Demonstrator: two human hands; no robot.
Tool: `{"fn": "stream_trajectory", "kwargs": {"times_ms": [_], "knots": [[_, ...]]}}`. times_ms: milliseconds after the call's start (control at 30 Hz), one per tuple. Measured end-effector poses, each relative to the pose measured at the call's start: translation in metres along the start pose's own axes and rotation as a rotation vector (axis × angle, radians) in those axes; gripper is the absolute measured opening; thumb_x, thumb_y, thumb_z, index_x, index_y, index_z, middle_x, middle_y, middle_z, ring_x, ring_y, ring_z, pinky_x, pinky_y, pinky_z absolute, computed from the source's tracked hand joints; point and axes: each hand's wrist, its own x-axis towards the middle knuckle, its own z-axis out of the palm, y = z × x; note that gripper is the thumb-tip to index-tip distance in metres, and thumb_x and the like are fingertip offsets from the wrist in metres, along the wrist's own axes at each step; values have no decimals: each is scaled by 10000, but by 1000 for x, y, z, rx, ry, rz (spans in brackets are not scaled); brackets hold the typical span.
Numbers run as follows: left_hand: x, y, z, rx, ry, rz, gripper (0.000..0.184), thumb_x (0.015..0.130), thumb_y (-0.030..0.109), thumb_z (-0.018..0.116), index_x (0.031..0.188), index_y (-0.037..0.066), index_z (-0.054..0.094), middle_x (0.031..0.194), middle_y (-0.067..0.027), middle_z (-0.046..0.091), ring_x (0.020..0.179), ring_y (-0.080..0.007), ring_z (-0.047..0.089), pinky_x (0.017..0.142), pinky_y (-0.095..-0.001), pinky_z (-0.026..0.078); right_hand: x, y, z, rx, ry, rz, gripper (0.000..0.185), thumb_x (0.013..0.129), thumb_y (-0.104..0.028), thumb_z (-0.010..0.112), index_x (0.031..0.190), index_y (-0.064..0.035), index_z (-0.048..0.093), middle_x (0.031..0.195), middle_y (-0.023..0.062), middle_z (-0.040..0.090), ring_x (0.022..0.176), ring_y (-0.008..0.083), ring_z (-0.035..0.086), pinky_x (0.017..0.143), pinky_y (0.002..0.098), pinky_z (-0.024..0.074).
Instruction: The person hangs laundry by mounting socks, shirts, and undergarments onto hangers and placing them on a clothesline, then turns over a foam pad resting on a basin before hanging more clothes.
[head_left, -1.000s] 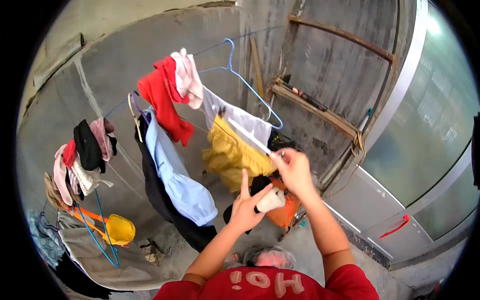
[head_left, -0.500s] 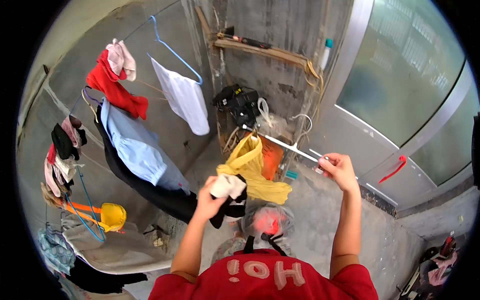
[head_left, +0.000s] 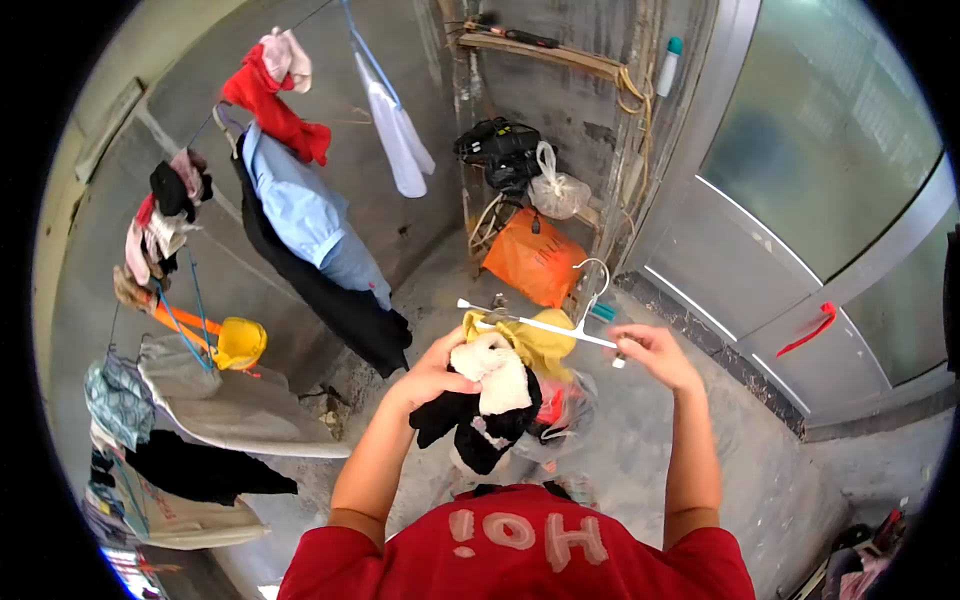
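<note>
My left hand (head_left: pixel 440 375) is closed around a bundle of small fabric pieces that look like socks, a cream-white one (head_left: pixel 490 370) on top and black ones (head_left: pixel 485 435) hanging below. With its fingers pinched, my right hand (head_left: pixel 655 355) grips the right end of a white clip hanger (head_left: pixel 550 325), beside a clip there. The hanger is held tilted in front of me, its hook pointing up and away. A yellow garment (head_left: pixel 535 345) hangs from the hanger's left part, partly hidden behind the white piece and my left hand.
On the left, a line holds a light blue shirt (head_left: pixel 300 195), black trousers (head_left: pixel 320 300), red cloth (head_left: pixel 275 110) and several smaller clothes. An orange bag (head_left: pixel 535 255) lies by the wooden ladder-like frame. A clear plastic bag (head_left: pixel 570 410) is below my hands. A metal door (head_left: pixel 740 270) is at right.
My left hand with the bundle has moved right, closer to the hanger. The hanger and yellow garment have come lower and nearer me. My view has shifted, and the white cloth on the blue hanger has turned.
</note>
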Motion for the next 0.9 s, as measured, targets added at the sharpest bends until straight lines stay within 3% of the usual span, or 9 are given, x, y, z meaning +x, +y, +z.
{"fn": "stream_trajectory", "kwargs": {"times_ms": [33, 100, 233, 367, 400, 500, 567, 767, 900], "knots": [[-4, 0, 2, 25, 24, 16, 751, 569, -4, 677, 1275, 21, 419, 1164, -56, 556, 1078, -164, 528, 943, -288, 393, 3, -11, 12, -8, -16, -5, 295, 842, -220, 619, 1030, 8, 607, 946, 94, 657, 853, 156, 600, 749, 276, 465], [-13, 0, 3, 20, 63, 52, 724, 576, -7, 676, 1260, 26, 441, 1143, -48, 568, 1061, -158, 537, 923, -295, 412, 10, -38, 52, -1051, 568, -534, 329, 856, -221, 593, 1114, -17, 578, 1074, 114, 619, 991, 221, 572, 839, 323, 441], [-32, 6, 4, 56, 134, 86, 720, 584, -4, 691, 1262, 31, 450, 1139, -39, 564, 1054, -150, 531, 921, -293, 410, 32, -76, 130, -250, 104, -572, 402, 866, -224, 574, 1229, -63, 514, 1124, 132, 592, 1066, 265, 538, 928, 348, 394], [-63, 10, -15, 175, 93, 154, 680, 626, -3, 696, 1262, 27, 458, 1142, -31, 562, 1040, -120, 520, 911, -285, 411, 76, -76, 166, 106, -292, -294, 399, 899, -247, 552, 1235, -36, 508, 1011, 63, 604, 912, 145, 556, 841, 278, 423], [-71, 12, -19, 191, 91, 154, 679, 624, -3, 694, 1260, 27, 461, 1141, -32, 563, 1038, -120, 521, 912, -285, 410, 80, -83, 172, 174, -404, -255, 344, 920, -208, 525, 1203, -13, 533, 1090, 45, 573, 993, 118, 516, 880, 254, 400], [-96, 16, -30, 173, 156, 152, 678, 622, -1, 693, 1259, 28, 464, 1139, -33, 565, 1039, -121, 522, 914, -284, 408, 103, -76, 193, 39, -520, -281, 291, 918, -198, 526, 1117, 11, 566, 1074, 45, 573, 953, 113, 520, 835, 250, 411], [-111, 17, -39, 138, 221, 154, 678, 622, 1, 693, 1259, 29, 465, 1137, -34, 566, 1040, -123, 522, 915, -284, 408, 104, -83, 215, 64, -445, -361, 239, 916, -180, 529, 1056, 7, 579, 1063, 45, 578, 937, 115, 526, 814, 255, 418], [-140, 25, -56, 122, 275, 112, 694, 630, -1, 688, 1281, 35, 451, 1145, -31, 565, 1052, -127, 519, 949, -281, 379, 129, -95, 263, 519, -663, -172, 146, 898, -149, 559, 965, -24, 596, 969, 63, 619, 882, 116, 559, 755, 244, 436], [-152, 28, -81, 93, 364, 191, 704, 620, -10, 687, 1281, 30, 448, 1145, -37, 566, 1056, -132, 518, 949, -285, 378, 143, -107, 288, 441, -478, -330, 103, 872, -74, 583, 927, 10, 605, 877, 110, 658, 704, 120, 611, 627, 227, 492]]}}
